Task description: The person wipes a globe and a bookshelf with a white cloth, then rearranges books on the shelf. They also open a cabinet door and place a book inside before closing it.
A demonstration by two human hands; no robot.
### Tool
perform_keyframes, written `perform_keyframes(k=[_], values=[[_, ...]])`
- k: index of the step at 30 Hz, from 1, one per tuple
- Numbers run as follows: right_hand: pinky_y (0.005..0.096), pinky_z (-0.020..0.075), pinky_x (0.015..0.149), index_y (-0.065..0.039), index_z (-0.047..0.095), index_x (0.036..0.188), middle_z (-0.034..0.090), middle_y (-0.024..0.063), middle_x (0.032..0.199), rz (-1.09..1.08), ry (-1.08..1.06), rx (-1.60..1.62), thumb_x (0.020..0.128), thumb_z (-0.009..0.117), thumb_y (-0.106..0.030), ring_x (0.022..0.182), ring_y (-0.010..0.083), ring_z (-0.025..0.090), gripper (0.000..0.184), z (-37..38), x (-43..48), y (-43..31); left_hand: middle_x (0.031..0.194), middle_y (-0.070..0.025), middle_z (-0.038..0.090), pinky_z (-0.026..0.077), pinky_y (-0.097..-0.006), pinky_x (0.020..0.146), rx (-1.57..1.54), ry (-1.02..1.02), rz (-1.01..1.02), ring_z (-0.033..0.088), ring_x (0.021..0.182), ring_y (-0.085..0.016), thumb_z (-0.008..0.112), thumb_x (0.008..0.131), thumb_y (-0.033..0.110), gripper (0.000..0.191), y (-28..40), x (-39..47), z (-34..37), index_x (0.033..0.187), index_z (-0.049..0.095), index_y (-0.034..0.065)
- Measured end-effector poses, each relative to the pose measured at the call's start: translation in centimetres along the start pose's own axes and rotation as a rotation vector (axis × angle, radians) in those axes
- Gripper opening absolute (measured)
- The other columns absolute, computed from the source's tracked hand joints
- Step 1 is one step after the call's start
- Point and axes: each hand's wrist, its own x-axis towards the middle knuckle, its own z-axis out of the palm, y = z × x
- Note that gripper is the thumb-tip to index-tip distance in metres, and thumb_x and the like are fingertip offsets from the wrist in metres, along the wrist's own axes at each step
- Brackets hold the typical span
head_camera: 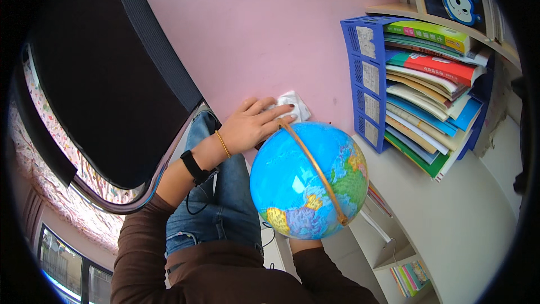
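My left hand [253,124] lies palm down on a crumpled white tissue or cloth [297,107], pressing it against the pink surface [261,33]. Its fingers spread over the cloth, and the wrist carries a gold bead bracelet [222,143] and a black band [195,168]. Close beside these fingers is a globe [310,181] with blue oceans and a gold-coloured meridian arc [314,164]. My right forearm [307,245] reaches up behind the globe's lower edge. The globe hides my right hand, so its grip does not show. Most of the globe's base is hidden too.
A blue file rack [367,84] filled with books and papers [434,93] stands at the right, beside a wooden shelf [392,8]. A large black panel [97,71] with a shiny curved frame takes up the left. Small books [409,278] sit on a low shelf.
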Motion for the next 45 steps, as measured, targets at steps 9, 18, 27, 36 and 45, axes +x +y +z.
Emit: perform_keyframes(k=[9,18,27,36,45], values=[[0.0582,0.0279,0.115,-0.005,0.058,0.134,0.046,0.0227,0.149,-0.194,-0.083,-0.024,0.096,0.062,-0.027,0.138,0.0418,0.041,0.044,1.9,2.2,2.2,0.152,-0.0029,0.047,0.038,-0.0366,0.101,0.190,0.386,-0.386,0.050,0.119,-0.025,0.060,0.086,0.018,0.060,5.7,-4.6,4.1,0.145,0.051,0.0194],[0.0564,0.0300,0.114,-0.005,0.061,0.131,0.048,0.0230,0.147,-0.331,-0.186,0.014,0.095,0.062,-0.024,0.136,0.0414,0.044,0.040,-0.2,-0.7,4.8,0.153,-0.0055,0.044,0.044,-0.0400,0.096,0.157,0.617,-0.500,0.049,0.120,-0.030,0.059,0.082,0.009,0.061,9.7,-7.3,9.8,0.142,0.053,0.0149],[0.0514,0.0385,0.108,-0.006,0.061,0.132,0.057,0.0203,0.138,-0.763,-0.094,-0.304,0.094,0.060,-0.017,0.126,0.0400,0.053,0.039,2.9,1.6,6.7,0.148,-0.0081,0.049,0.045,-0.0394,0.094,0.390,0.622,-0.465,0.052,0.117,-0.030,0.061,0.084,0.012,0.049,10.2,-9.1,12.6,0.132,0.059,0.0099],[0.0493,0.0391,0.107,-0.003,0.057,0.134,0.059,0.0225,0.134,-0.417,-0.093,0.050,0.098,0.060,-0.022,0.123,0.0415,0.053,0.041,1.5,-0.5,4.6,0.129,-0.0086,0.062,0.048,-0.0336,0.088,-0.705,0.705,-0.716,0.059,0.105,-0.018,0.055,0.099,0.015,0.043,14.7,-16.2,12.5,0.141,0.052,0.0113],[0.0375,0.0471,0.096,-0.004,0.054,0.136,0.062,0.0086,0.128,0.567,-0.697,1.438,0.103,0.058,-0.031,0.112,0.0198,0.060,0.043,-1.0,-8.2,-5.3,0.135,-0.0121,0.060,0.050,-0.0449,0.096,-2.350,0.482,-0.531,0.061,0.117,-0.026,0.040,0.106,0.034,0.046,13.2,-20.4,3.6,0.140,0.052,0.0054]])
